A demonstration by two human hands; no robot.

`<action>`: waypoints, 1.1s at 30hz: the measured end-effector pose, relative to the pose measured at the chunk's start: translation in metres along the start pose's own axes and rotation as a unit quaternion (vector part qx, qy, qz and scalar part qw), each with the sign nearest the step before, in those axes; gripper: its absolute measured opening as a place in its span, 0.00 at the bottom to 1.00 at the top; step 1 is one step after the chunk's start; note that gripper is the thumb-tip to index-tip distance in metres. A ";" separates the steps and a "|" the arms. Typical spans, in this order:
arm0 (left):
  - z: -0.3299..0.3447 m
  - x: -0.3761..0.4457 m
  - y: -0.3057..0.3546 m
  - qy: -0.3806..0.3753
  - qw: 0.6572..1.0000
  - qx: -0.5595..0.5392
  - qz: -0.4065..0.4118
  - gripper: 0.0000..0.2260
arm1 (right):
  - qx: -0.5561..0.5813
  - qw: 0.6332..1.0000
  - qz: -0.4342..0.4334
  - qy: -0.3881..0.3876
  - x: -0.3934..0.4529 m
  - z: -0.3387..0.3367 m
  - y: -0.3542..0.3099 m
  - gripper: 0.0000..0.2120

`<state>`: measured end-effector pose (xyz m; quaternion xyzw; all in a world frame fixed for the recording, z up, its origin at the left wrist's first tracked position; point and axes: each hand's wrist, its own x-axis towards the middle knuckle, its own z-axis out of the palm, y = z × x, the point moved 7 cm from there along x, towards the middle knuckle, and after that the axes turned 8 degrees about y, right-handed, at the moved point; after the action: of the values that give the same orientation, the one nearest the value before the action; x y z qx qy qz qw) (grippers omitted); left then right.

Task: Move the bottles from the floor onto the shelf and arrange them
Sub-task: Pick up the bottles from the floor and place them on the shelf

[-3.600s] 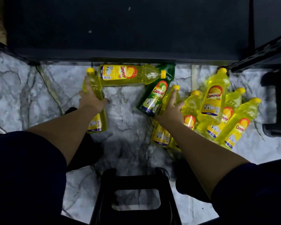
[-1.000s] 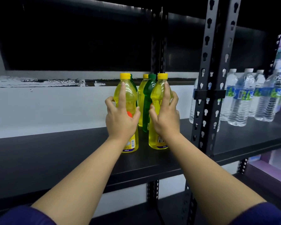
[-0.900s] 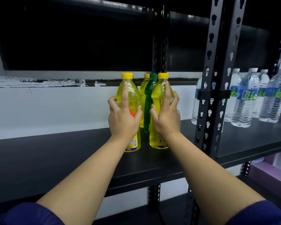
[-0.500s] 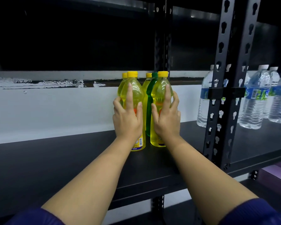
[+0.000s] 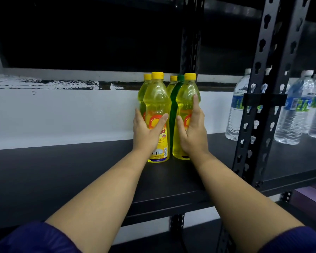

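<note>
Indoors: black shelf [image 5: 80, 172] against white wall [image 5: 62, 114] (each grip wrapping 1 upright yellow bottle).

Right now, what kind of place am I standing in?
Probably a shop stockroom or store aisle. A black slotted-steel shelf holds identical yellow bottles, and the next bay has rows of water bottles, like goods being stocked.
</note>
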<state>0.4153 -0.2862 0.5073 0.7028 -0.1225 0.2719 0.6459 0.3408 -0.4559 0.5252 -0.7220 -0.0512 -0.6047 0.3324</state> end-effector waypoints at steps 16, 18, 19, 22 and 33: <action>0.000 -0.008 0.012 -0.004 1.000 0.023 0.011 0.48 | 0.003 0.998 0.052 -0.033 -0.014 -0.004 -0.001 0.33; -0.010 -0.013 0.011 -0.019 0.997 0.070 -0.011 0.50 | -0.022 0.994 0.085 -0.062 -0.023 -0.008 -0.005 0.36; -0.016 -0.017 0.011 -0.032 0.994 0.102 -0.022 0.51 | -0.041 0.990 0.101 -0.085 -0.029 -0.011 -0.007 0.38; -0.035 -0.045 0.015 -0.110 0.973 0.196 -0.046 0.39 | -0.105 0.970 0.140 -0.169 -0.046 -0.025 -0.013 0.46; -0.151 -0.162 0.071 -0.311 0.827 0.463 0.062 0.20 | -0.308 0.838 0.094 -0.441 -0.114 -0.104 -0.104 0.24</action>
<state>0.2115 -0.1775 0.4821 0.9578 -0.2199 0.1034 0.1538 0.1740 -0.3942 0.4703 -0.9787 0.0650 -0.1728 0.0901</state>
